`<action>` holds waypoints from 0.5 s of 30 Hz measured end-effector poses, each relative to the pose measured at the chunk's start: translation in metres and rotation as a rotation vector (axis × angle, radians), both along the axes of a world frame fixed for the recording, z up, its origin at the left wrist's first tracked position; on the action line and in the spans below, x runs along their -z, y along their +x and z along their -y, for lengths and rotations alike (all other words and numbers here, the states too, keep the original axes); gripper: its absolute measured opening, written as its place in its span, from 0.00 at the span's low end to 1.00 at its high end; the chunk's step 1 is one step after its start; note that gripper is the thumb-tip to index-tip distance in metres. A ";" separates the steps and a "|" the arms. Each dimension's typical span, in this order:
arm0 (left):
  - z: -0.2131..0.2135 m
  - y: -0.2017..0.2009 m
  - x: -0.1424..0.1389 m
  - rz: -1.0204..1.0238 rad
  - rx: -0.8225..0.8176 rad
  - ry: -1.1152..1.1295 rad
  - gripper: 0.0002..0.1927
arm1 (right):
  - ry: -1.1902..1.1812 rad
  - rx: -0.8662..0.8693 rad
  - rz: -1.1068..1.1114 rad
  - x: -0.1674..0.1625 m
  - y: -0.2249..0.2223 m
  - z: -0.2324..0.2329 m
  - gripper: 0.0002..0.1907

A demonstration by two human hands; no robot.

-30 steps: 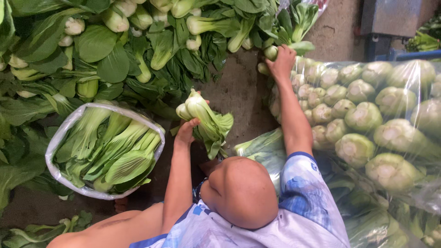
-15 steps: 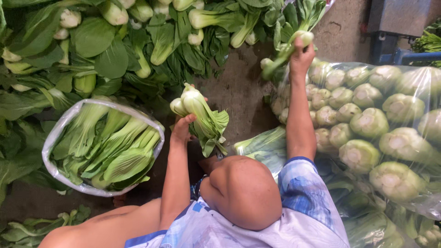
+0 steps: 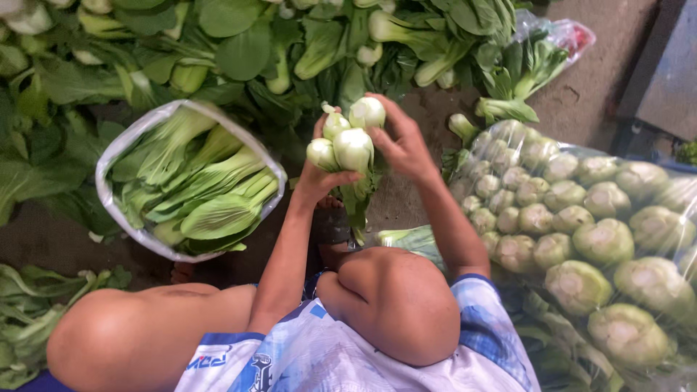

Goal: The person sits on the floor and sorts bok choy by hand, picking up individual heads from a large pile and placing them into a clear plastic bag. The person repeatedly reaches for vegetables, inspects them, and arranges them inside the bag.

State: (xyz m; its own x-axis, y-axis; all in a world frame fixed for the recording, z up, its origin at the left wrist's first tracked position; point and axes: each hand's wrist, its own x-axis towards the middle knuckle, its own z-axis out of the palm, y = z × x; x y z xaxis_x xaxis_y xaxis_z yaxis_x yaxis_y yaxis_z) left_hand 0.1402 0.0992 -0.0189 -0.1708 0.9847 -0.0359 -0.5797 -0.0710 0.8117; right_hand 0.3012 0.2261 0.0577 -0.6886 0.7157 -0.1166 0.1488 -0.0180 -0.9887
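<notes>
Both my hands meet on a small bunch of bok choy (image 3: 353, 149), pale stem ends up and green leaves hanging down. My left hand (image 3: 319, 181) grips the bunch from the left and below. My right hand (image 3: 403, 145) closes on it from the right, fingers over the topmost head. The bunch hangs above the dirt floor, in front of my knees (image 3: 399, 305).
A white plastic bag (image 3: 109, 196), open and part-filled with bok choy, sits at the left. A large clear bag (image 3: 581, 218) packed with several heads lies at the right. Loose bok choy (image 3: 239, 51) is heaped across the top. Bare concrete floor (image 3: 602, 80) shows at the upper right.
My right hand took a head from near the clear bag and carried it left to the bunch. My left hand stayed on its bunch, which now holds more heads.
</notes>
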 end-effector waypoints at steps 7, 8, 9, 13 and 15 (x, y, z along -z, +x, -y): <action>0.002 0.009 -0.002 -0.021 -0.029 0.020 0.69 | -0.349 0.053 -0.287 0.015 -0.008 0.016 0.41; -0.001 0.013 -0.003 -0.001 -0.036 0.027 0.69 | -0.307 0.007 -0.300 0.015 -0.006 0.016 0.50; -0.004 0.017 -0.004 -0.003 -0.068 0.020 0.69 | -0.267 -0.040 -0.313 0.014 -0.003 0.016 0.59; -0.007 0.025 -0.012 0.074 -0.103 0.089 0.68 | -0.120 -0.072 -0.140 0.016 0.001 0.019 0.79; -0.008 0.022 -0.018 0.106 -0.065 0.106 0.65 | -0.120 -0.004 -0.161 0.019 0.000 0.018 0.75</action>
